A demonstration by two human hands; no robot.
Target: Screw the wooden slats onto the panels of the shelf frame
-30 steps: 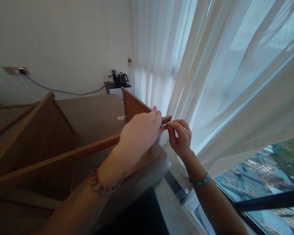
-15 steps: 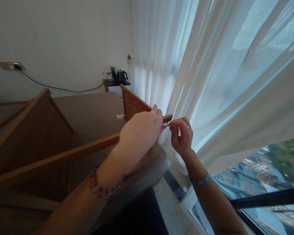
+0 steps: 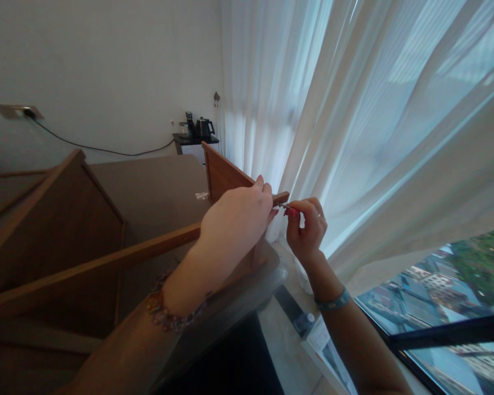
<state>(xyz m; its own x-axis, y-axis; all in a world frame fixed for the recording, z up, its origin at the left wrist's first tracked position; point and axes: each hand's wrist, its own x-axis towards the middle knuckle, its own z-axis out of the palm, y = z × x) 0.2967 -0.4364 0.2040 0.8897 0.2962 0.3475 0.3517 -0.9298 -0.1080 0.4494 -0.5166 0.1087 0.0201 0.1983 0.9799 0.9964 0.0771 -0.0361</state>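
Observation:
A wooden furniture frame [image 3: 156, 249] with long rails and upright panels lies in front of me. My left hand [image 3: 239, 216] is closed over the corner at its right end, where the rail tip [image 3: 282, 196] sticks out past my fingers. Just right of it, my right hand [image 3: 307, 225] pinches a thin metal rod [image 3: 280, 206], perhaps a small hex key, between thumb and forefinger. The rod points toward the wood by my left fingertips. Whether it sits in a hole there is hidden.
Behind the frame is a greyish bed-like surface [image 3: 156, 181]. A black kettle [image 3: 206, 127] stands on a small cabinet [image 3: 195, 140] in the corner. White curtains [image 3: 354, 137] hang close on the right. On the floor stand a bottle [image 3: 303, 322] and a white box [image 3: 327, 354].
The thin metal rod has tilted, and my right hand has turned slightly with it. My left hand stays in place on the frame.

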